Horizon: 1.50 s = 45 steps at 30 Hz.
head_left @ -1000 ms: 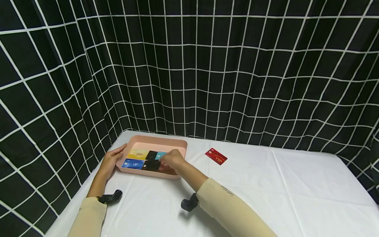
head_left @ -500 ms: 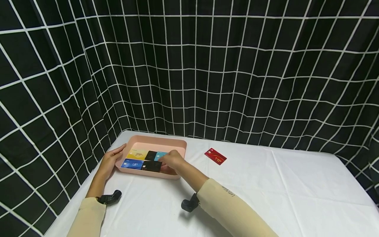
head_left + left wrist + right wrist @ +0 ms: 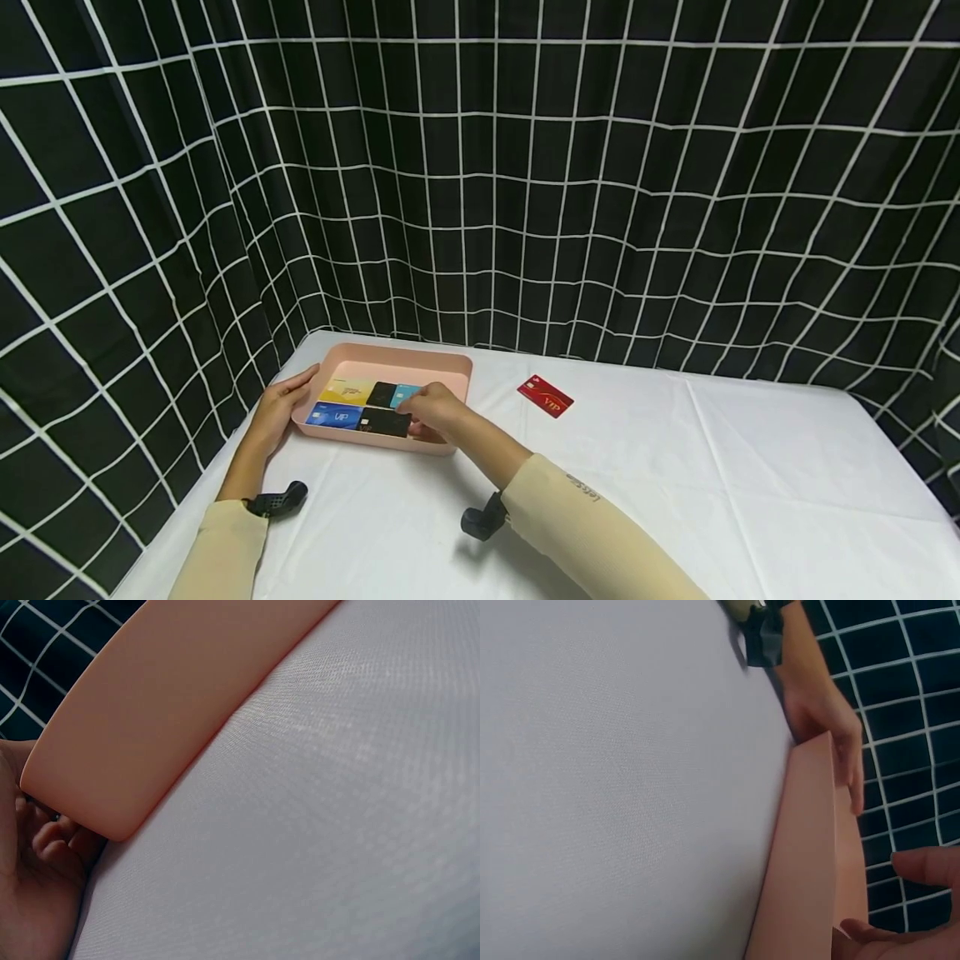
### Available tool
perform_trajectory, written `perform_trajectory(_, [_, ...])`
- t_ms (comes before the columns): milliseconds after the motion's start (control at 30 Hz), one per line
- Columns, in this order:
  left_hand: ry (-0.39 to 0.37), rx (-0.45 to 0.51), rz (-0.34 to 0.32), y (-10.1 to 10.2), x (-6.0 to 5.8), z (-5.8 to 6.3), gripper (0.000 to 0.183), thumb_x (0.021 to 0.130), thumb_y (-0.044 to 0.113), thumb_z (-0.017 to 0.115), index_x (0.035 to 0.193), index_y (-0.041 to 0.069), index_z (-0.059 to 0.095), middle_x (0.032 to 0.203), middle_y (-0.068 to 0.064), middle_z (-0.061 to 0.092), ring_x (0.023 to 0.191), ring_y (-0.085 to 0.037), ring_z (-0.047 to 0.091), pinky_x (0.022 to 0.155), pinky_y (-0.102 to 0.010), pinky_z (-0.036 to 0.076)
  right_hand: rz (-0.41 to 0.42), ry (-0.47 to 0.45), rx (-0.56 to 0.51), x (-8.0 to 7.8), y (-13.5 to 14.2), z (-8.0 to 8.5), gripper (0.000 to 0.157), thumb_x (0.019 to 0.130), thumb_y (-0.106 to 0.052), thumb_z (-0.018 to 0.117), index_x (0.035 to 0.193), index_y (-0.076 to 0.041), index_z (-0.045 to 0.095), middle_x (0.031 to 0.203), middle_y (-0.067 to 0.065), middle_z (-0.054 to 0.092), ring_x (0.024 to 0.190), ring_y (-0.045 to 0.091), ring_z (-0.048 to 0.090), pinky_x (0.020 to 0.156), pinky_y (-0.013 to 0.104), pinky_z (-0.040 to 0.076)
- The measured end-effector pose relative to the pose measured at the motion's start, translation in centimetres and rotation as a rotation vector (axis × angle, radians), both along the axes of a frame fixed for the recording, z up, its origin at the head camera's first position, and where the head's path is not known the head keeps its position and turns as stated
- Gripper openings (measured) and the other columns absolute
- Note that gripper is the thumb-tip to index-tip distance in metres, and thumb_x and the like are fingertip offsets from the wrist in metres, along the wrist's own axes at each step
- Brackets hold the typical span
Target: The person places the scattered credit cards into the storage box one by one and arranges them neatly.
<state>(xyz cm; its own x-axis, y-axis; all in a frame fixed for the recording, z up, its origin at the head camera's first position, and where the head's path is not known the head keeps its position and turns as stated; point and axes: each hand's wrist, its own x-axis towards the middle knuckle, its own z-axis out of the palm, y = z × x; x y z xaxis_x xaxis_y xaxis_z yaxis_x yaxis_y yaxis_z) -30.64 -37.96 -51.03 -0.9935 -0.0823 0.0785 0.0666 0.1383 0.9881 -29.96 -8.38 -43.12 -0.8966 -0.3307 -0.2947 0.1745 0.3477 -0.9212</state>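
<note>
My left hand rests against the left end of a pink tray; in the left wrist view its loosely bent fingers lie at the tray's outer corner. My right hand reaches over the right part of the tray, its fingertips right at a black card. In the right wrist view the thumb and fingers are apart. Left of that black card lies a blue VIP card. Behind them are a yellow card, another black card and a light blue card, partly hidden by my right hand.
A red VIP card lies on the white tablecloth, right of the tray. Black curtains with a white grid stand behind and to the left. Dark wrist cameras hang under both sleeves.
The front black card has settled in line beside the blue VIP card, and my right fingers have shifted slightly on its right end. The left hand and tray have stayed in place.
</note>
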Motion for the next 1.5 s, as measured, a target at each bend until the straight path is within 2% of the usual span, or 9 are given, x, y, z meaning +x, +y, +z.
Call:
perform_trajectory(233, [0.001,0.002,0.006,0.1,-0.2,0.0,0.046,0.107,0.006,0.04,0.153,0.0,0.04,0.162,-0.013,0.033,0.154,-0.026,0.018,0.124,-0.044,0.016,0.011,-0.031,-0.021,0.1,0.3,0.1,0.034,0.094,-0.012,0.068,0.12,0.009,0.062,0.09,0.014,0.061,0.062,0.012,0.058,0.069,0.025,0.057])
perform_trajectory(467, [-0.01,0.002,-0.003,0.2,-0.3,-0.2,0.046,0.107,0.005,0.039,0.153,0.0,0.039,0.162,-0.013,0.033,0.154,-0.026,0.018,0.124,-0.044,0.016,0.039,-0.034,-0.029,0.5,0.7,0.4,0.031,0.096,-0.012,0.066,0.119,0.008,0.062,0.087,0.011,0.059,0.062,0.012,0.058,0.069,0.025,0.058])
perform_trajectory(600, [-0.013,0.011,-0.01,0.2,-0.2,-0.2,0.046,0.107,0.005,0.039,0.153,0.0,0.039,0.162,-0.013,0.032,0.154,-0.026,0.019,0.124,-0.044,0.017,0.083,0.028,-0.027,0.9,1.1,0.8,0.032,0.095,-0.011,0.066,0.121,0.008,0.063,0.096,0.016,0.063,0.069,0.015,0.061,0.071,0.027,0.059])
perform_trajectory(733, [-0.005,0.008,-0.01,0.3,-0.2,-0.1,0.046,0.107,0.005,0.04,0.153,-0.001,0.039,0.162,-0.013,0.032,0.154,-0.026,0.018,0.124,-0.044,0.016,0.128,0.104,-0.02,1.5,1.9,1.7,0.036,0.095,-0.012,0.065,0.124,0.009,0.063,0.108,0.021,0.064,0.085,0.026,0.067,0.08,0.034,0.06])
perform_trajectory(867, [0.008,0.007,-0.007,0.3,-0.2,0.0,0.045,0.107,0.004,0.04,0.152,-0.002,0.039,0.161,-0.014,0.033,0.154,-0.027,0.018,0.124,-0.044,0.016,0.153,0.167,-0.024,2.0,2.6,2.3,0.034,0.096,-0.011,0.065,0.123,0.009,0.064,0.106,0.017,0.065,0.092,0.029,0.066,0.082,0.038,0.06])
perform_trajectory(967, [0.009,-0.002,-0.001,0.4,-0.2,0.0,0.046,0.107,0.004,0.04,0.152,-0.002,0.04,0.161,-0.014,0.033,0.154,-0.027,0.019,0.124,-0.044,0.016,0.165,0.221,-0.009,2.2,3.1,2.5,0.031,0.096,-0.012,0.065,0.121,0.007,0.066,0.107,0.013,0.069,0.091,0.023,0.063,0.079,0.036,0.061])
perform_trajectory(1200, [0.005,-0.006,-0.005,0.5,-0.3,-0.1,0.046,0.107,0.005,0.04,0.152,-0.001,0.039,0.162,-0.014,0.032,0.154,-0.027,0.018,0.124,-0.044,0.016,0.215,0.327,0.022,2.9,4.7,2.9,0.028,0.097,-0.014,0.066,0.116,0.005,0.071,0.114,0.015,0.073,0.098,0.022,0.067,0.08,0.044,0.06])
perform_trajectory(1400, [0.005,-0.011,0.002,0.2,-0.1,0.0,0.046,0.107,0.005,0.04,0.153,-0.001,0.039,0.162,-0.015,0.032,0.154,-0.026,0.018,0.124,-0.044,0.015,0.212,0.39,0.074,3.4,5.9,3.5,0.024,0.097,-0.015,0.066,0.114,0.0,0.074,0.114,0.011,0.072,0.105,0.028,0.066,0.084,0.038,0.058])
perform_trajectory(1500, [-0.005,-0.007,0.0,0.2,0.0,0.0,0.046,0.107,0.005,0.04,0.153,0.0,0.038,0.162,-0.014,0.032,0.154,-0.026,0.018,0.124,-0.044,0.015,0.196,0.415,0.095,3.5,6.5,3.5,0.025,0.096,-0.016,0.067,0.115,-0.001,0.074,0.115,0.01,0.072,0.108,0.03,0.065,0.089,0.04,0.056])
